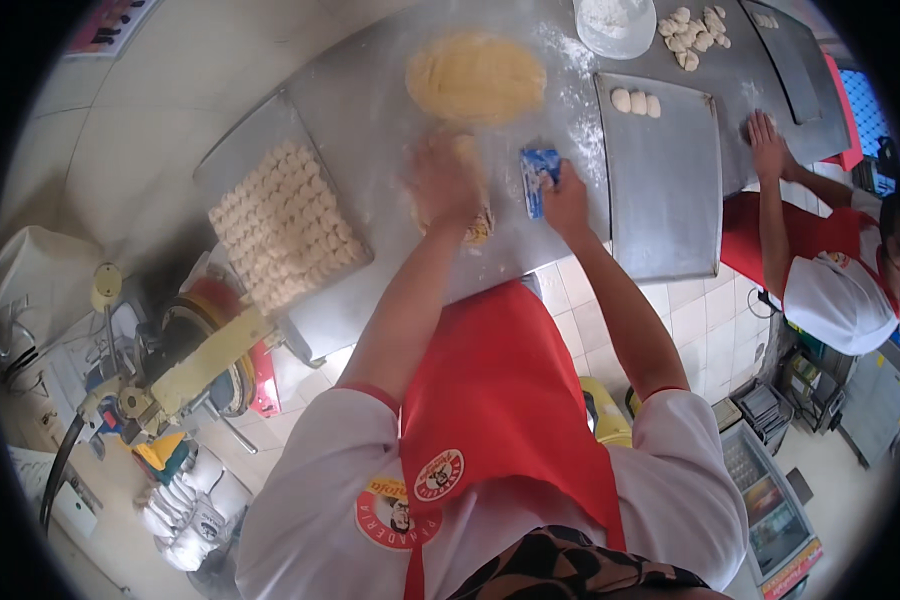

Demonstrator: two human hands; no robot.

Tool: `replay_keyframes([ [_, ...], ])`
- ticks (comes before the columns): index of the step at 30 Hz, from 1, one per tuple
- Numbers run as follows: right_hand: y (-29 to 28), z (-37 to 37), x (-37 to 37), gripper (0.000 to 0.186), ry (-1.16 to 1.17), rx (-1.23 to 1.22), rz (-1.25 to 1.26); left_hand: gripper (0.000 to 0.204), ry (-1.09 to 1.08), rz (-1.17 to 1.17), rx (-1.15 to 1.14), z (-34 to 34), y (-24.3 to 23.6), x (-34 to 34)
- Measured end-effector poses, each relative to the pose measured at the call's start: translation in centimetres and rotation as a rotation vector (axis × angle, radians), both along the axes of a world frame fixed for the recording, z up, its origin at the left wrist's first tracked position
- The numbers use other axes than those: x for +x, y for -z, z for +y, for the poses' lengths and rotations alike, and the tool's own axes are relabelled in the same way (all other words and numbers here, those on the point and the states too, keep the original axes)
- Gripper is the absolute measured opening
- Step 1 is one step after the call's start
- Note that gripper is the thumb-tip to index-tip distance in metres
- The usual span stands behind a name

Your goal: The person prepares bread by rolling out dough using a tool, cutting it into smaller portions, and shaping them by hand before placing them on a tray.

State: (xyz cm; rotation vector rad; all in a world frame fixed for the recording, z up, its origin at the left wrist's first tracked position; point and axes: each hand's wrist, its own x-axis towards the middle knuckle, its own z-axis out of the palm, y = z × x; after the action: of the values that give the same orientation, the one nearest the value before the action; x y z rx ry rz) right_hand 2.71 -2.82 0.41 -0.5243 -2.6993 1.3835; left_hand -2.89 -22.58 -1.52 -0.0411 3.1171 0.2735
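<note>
pale tiled floor (705, 320) under a floured steel worktable (370, 110), yellow-and-red machine (205, 365) at its left

Dough strip (467, 190) on bench (370, 90), under left hand (442, 180); dough mound (475, 77) behind it. Scraper (538, 178) in right hand (566, 198), just right of strip. Full tray (282, 222) left; tray with three pieces (665, 190) right.

The scene is brightly and evenly lit from above, with soft shadows only. The steel table (370, 100) gives a pale, washed-out sheen on its far side. The left hand (445, 180) is smeared by motion blur, and the right hand (567, 200) is sharper. Fisheye distortion bends straight edges toward the rim, where a black vignette closes in. Detail is soft overall.
</note>
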Motion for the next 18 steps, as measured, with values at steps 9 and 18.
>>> replay_keyframes([
  [9, 3.8, -4.2, -8.8, 0.031, -0.462, -0.279, 0.34, 0.063, -0.117, -0.298, 1.166, -5.3, -2.1, -6.2],
  [18, -0.9, 4.0, 1.3, 0.031, -0.019, 0.004, 0.005, 0.055, 0.186, -0.436, -0.042, -0.1, -10.7, 0.1],
])
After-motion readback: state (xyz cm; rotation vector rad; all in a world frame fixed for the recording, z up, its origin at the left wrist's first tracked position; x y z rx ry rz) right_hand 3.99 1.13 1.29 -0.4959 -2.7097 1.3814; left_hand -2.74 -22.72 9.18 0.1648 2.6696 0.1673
